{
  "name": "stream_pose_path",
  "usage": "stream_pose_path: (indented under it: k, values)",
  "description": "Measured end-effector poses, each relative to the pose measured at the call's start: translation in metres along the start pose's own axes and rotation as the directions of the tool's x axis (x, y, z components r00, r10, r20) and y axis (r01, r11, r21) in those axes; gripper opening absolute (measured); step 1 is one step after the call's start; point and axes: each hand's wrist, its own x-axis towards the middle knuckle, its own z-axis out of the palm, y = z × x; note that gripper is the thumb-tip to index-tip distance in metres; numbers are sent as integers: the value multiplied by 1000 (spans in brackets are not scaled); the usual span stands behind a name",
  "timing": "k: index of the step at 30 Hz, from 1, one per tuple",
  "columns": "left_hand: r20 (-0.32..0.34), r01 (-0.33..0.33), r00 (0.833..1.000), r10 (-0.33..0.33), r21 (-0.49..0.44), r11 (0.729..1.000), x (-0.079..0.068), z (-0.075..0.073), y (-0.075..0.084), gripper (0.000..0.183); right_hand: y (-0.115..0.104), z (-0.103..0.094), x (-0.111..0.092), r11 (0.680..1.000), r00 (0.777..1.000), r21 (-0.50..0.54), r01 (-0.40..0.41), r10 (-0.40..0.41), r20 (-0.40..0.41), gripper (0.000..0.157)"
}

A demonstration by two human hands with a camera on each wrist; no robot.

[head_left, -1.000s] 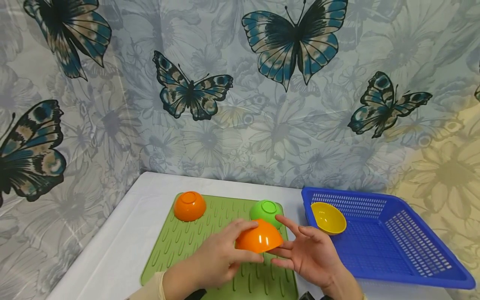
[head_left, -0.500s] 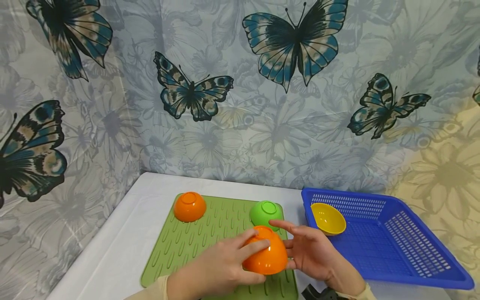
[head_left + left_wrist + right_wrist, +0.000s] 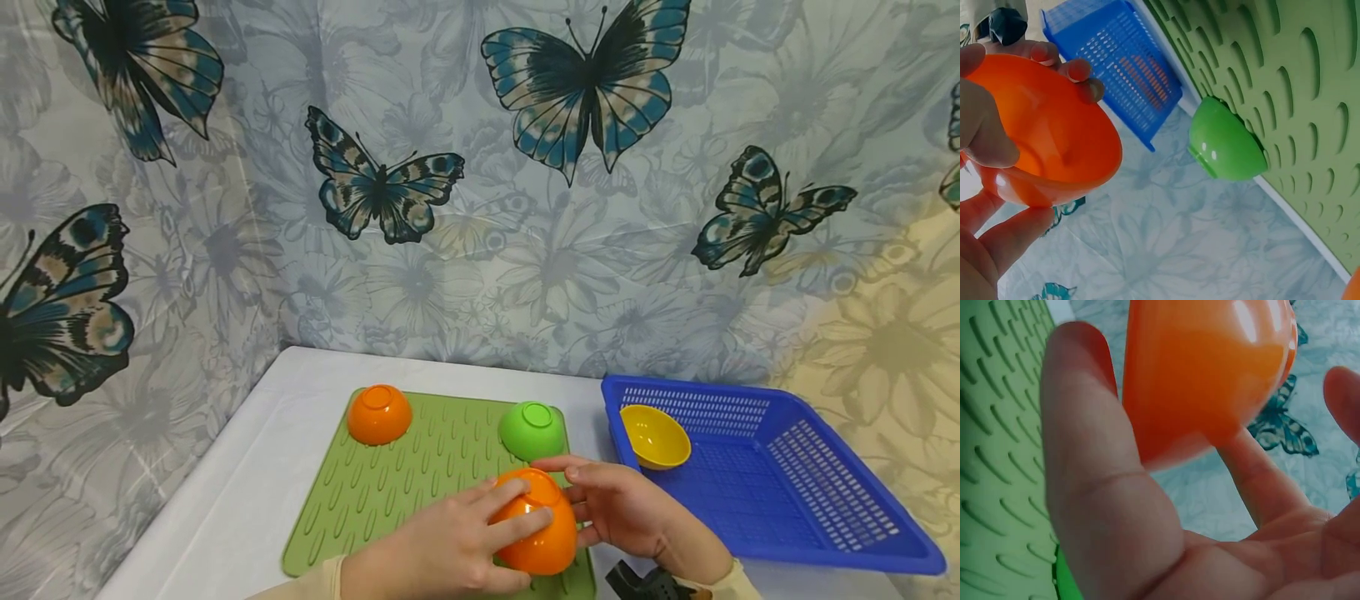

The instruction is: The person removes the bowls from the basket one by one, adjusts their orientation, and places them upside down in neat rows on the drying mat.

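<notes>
An orange bowl (image 3: 551,546) is held tilted above the front right of the green mat (image 3: 420,467). My left hand (image 3: 457,533) grips it, fingers spread over the outside near the base; in the left wrist view the thumb (image 3: 985,128) reaches inside over the rim. My right hand (image 3: 633,510) is at the bowl's right side, its fingertips (image 3: 1077,70) bent over the far rim. In the right wrist view another right finger (image 3: 1260,475) meets the outside wall. A green bowl (image 3: 532,432) sits upside down just behind, with another orange bowl (image 3: 378,415) upside down at the mat's far left.
A blue basket (image 3: 780,533) stands to the right of the mat, with a yellow bowl (image 3: 654,437) leaning in its back left corner. White cloth (image 3: 240,454) covers the table. A butterfly-print curtain (image 3: 480,275) hangs behind and along the left side.
The orange bowl has come nearer and lower and turned, its base now tipped toward the far side. The right hand has followed, its fingers bending in round the rim. Other bowls have not moved.
</notes>
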Motion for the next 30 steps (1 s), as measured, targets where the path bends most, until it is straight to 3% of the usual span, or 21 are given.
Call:
stream_pose_path:
  k: [8,18,26,28,29,30]
  values:
    - [12,-14,1000,15,-37,999,2,0,3,24,-3,0,-3,994,997,-89,-64,60,-43,40]
    - [33,-20,999,20,-26,999,5,-1,5,22,-2,0,-4,993,997,-99,-65,60,-57,34]
    - [62,10,998,-4,-96,995,4,-1,4,20,6,2,0,994,992,-106,-33,19,-125,31]
    - [61,69,996,-58,-196,978,1,-2,4,25,7,4,2,989,985,-146,-13,-13,-173,32]
    - [60,119,992,-107,-264,957,0,-2,4,31,8,5,4,984,978,-177,-5,-33,-208,32]
    - [76,186,983,-170,-348,919,-2,-2,5,40,8,6,5,977,967,-213,3,-57,-248,33]
